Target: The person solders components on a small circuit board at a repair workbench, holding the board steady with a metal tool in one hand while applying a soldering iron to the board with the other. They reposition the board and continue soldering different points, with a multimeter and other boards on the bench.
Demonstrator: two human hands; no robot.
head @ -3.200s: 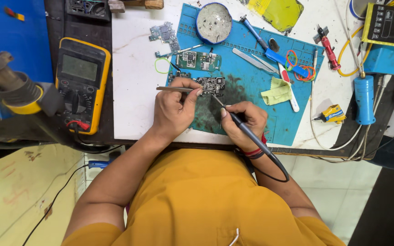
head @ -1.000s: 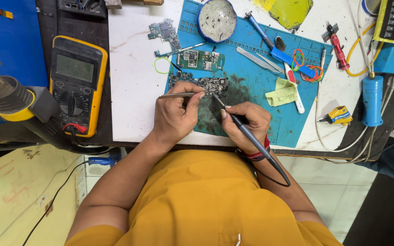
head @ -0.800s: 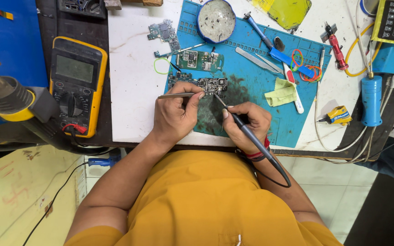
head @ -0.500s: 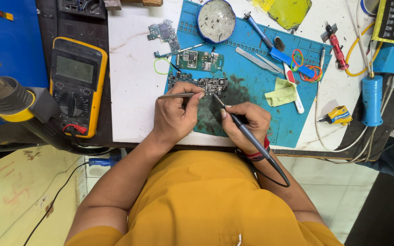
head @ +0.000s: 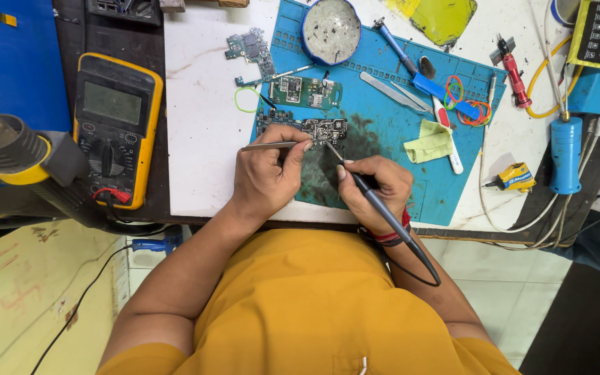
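Note:
A dark circuit board [head: 314, 128] lies on the blue work mat [head: 383, 132]. My left hand [head: 267, 175] rests at the board's near edge and grips metal tweezers [head: 267, 146] that point left. My right hand [head: 376, 184] holds a black soldering iron [head: 369, 198] like a pen, its tip touching the board's right part. The iron's cable runs back over my wrist.
A second green board [head: 305, 92] and a third board [head: 250, 50] lie farther back. A round tin [head: 331, 30], blue tools, rubber bands and a yellow cloth [head: 430, 142] sit on the mat. A yellow multimeter [head: 114, 125] stands left; a blue cylinder [head: 565, 154] and cables right.
Both hands stay at the board; the soldering iron tip has shifted only slightly on it.

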